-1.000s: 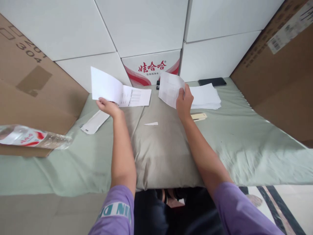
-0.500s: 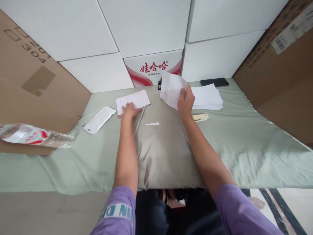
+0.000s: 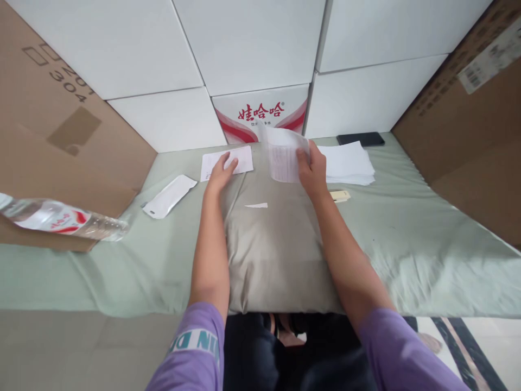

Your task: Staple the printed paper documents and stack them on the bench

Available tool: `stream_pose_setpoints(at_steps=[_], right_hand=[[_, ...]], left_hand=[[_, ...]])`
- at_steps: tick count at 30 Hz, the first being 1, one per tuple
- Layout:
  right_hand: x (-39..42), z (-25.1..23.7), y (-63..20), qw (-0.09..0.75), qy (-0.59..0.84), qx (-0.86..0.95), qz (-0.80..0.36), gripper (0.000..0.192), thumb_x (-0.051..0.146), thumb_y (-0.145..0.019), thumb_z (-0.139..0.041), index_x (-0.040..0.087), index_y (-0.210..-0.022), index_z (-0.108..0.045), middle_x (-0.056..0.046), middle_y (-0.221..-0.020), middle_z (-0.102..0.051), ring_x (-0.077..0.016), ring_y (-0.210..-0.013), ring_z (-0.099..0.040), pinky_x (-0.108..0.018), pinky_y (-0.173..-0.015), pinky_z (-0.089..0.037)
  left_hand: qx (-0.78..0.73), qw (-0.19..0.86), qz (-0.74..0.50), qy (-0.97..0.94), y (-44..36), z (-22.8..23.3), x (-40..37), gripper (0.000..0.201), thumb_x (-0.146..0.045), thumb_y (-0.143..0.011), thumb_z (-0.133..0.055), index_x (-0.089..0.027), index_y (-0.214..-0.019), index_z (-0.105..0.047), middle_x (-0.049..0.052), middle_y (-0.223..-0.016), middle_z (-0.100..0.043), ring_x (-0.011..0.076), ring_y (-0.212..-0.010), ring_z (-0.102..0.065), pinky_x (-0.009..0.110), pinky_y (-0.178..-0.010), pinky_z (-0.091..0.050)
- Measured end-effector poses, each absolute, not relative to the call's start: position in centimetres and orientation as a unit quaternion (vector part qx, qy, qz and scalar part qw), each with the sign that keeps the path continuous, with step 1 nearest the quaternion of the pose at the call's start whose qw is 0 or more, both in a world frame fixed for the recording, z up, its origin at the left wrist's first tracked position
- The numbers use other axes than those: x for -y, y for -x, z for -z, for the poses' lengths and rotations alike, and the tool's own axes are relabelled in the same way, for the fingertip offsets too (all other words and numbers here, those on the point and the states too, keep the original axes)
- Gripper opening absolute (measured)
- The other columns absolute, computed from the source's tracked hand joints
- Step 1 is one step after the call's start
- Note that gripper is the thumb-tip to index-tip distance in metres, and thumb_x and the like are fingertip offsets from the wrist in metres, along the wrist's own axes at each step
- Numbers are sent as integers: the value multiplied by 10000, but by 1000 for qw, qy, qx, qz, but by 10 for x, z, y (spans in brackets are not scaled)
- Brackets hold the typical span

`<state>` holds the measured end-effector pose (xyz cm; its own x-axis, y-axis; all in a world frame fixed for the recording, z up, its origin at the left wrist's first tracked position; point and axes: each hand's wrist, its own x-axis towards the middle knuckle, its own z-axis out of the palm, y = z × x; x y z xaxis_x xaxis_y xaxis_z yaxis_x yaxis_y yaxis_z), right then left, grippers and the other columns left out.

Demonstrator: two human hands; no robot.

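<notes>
My right hand (image 3: 313,169) grips a printed paper sheet (image 3: 284,156) by its right edge. The sheet is raised above the cloth, bent, and blurred along its left side. To the left, my left hand (image 3: 221,175) has its thumb and fingers apart with nothing between them. It is over the near edge of a white printed paper (image 3: 243,157) lying flat; whether it touches the paper I cannot tell. Behind my right hand lies a stack of white paper (image 3: 350,163), partly covered by the hand. A small torn paper strip (image 3: 257,205) rests between my forearms.
A white packet (image 3: 170,196) lies at left, near a plastic water bottle (image 3: 65,218). A cream-coloured small box (image 3: 340,195) sits beside my right wrist. At the back is a black phone (image 3: 361,139). White boxes (image 3: 256,43) line the back; cardboard boxes (image 3: 480,136) flank the cloth (image 3: 280,260).
My left hand has come up slightly, its fingers no longer spread flat on the left paper. The sheet in my right hand has tilted and bent. The view has shifted slightly.
</notes>
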<state>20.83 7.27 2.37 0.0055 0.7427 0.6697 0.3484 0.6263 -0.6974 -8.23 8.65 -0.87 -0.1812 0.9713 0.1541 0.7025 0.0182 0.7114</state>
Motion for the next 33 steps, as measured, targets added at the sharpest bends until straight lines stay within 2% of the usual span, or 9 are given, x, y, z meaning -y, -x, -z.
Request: stream_pose_setpoints(at_steps=[3, 6, 9, 12, 17, 21, 24, 29, 33], right_hand=[[-67, -35, -210, 610, 384, 676, -156, 531, 605, -1017, -354, 193, -1218, -621, -87, -1029, -682, -240, -983, -642, -435, -953, -515], [-63, -46, -212, 603, 392, 678, -152, 530, 610, -1012, -347, 208, -1237, -610, -88, -1061, -682, -251, -1032, -644, -448, -974, -508], [-57, -51, -217, 590, 409, 677, -163, 496, 589, -1005, -381, 221, -1245, -612, -92, -1100, -697, -247, -1061, -642, -446, -993, -503], [-46, -46, -227, 601, 414, 656, -191, 463, 577, -975, -446, 216, -1189, -640, -100, -1131, -710, -252, -1072, -639, -454, -1001, -502], [-17, -13, -253, 596, 432, 597, -320, 462, 549, -886, -582, 184, -1159, -654, -97, -1139, -724, -264, -1083, -647, -431, -972, -508], [-1, 2, -269, 553, 466, 541, -430, 410, 507, -827, -634, 171, -1060, -661, -88, -1044, -733, -270, -987, -669, -402, -856, -542], [2, -3, -275, 527, 486, 545, -436, 363, 473, -807, -653, 184, -1025, -658, -79, -1024, -722, -258, -969, -661, -367, -826, -544], [3, -19, -288, 452, 520, 603, -402, 296, 421, -848, -592, 196, -1026, -664, -50, -931, -691, -210, -836, -644, -324, -745, -533], [9, -32, -301, 384, 505, 656, -409, 287, 352, -857, -594, 182, -1068, -689, -80, -1067, -706, -207, -906, -644, -332, -789, -535]], left_hand=[[-600, 310, -432, -597, 69, -7, -83, 657, -686, -976, -359, -302, -1501, -455, 131, -1437, -598, 264, -1322, -583, 440, -1047, -475], [-571, 331, -484, -574, 60, -15, -76, 705, -757, -895, -469, -279, -1409, -535, 132, -1232, -701, 253, -1128, -688, 403, -934, -529], [-563, 342, -509, -554, 54, -20, -63, 626, -711, -873, -551, -222, -1259, -613, 110, -1017, -730, 236, -916, -724, 349, -777, -560], [-558, 351, -512, -551, 45, -22, -42, 531, -680, -897, -527, -225, -1153, -624, 66, -903, -712, 213, -794, -707, 309, -662, -547], [-505, 365, -523, -582, 20, -4, 2, 506, -657, -901, -550, -219, -1148, -612, 57, -899, -695, 215, -839, -689, 327, -744, -556], [-537, 276, -541, -586, 4, 21, 22, 488, -653, -928, -514, -196, -1046, -638, 50, -878, -660, 202, -854, -651, 340, -830, -531], [-562, 240, -533, -585, -3, 32, 27, 463, -632, -952, -485, -200, -1017, -638, 35, -841, -640, 196, -846, -634, 331, -835, -517], [-557, 277, -519, -586, -3, 37, 26, 473, -634, -939, -503, -198, -1055, -644, 46, -908, -671, 195, -865, -639, 320, -830, -514], [-554, 326, -514, -567, -1, 37, 26, 459, -620, -916, -543, -191, -1037, -651, 38, -868, -664, 188, -822, -635, 291, -757, -510]])
